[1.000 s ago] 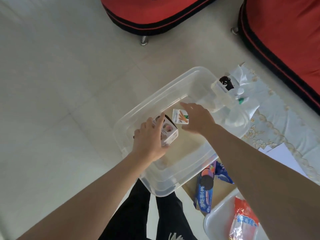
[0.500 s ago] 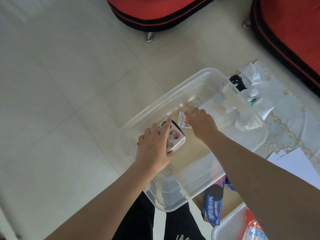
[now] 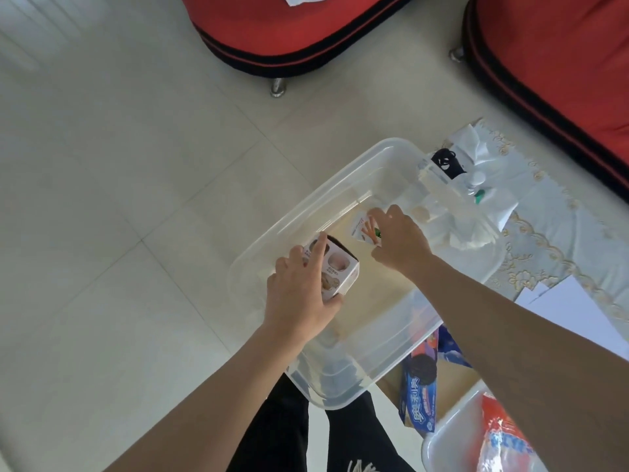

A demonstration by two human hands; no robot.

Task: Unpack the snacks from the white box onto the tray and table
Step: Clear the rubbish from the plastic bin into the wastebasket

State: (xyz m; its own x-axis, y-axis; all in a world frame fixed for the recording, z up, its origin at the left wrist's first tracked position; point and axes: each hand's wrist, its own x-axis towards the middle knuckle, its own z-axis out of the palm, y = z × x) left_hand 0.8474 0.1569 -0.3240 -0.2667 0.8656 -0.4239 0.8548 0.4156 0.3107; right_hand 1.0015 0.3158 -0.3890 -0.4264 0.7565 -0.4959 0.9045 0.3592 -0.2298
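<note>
Raised slightly, the snack carton (image 3: pixel 335 272) sits inside the white box (image 3: pixel 340 185), left hand (image 3: pixel 299 298) fingers curled round it; right hand (image 3: pixel 400 245) fingers pinch a flat packet (image 3: pixel 361 229) there too. Likely light, crushable: grip opposite faces.

A red sofa (image 3: pixel 306 25) and a second sofa (image 3: pixel 561 63) stand on pale floor tiles (image 3: pixel 102 165); white paper (image 3: pixel 578 301) lies on lace-edged cloth (image 3: pixel 561 233).
</note>
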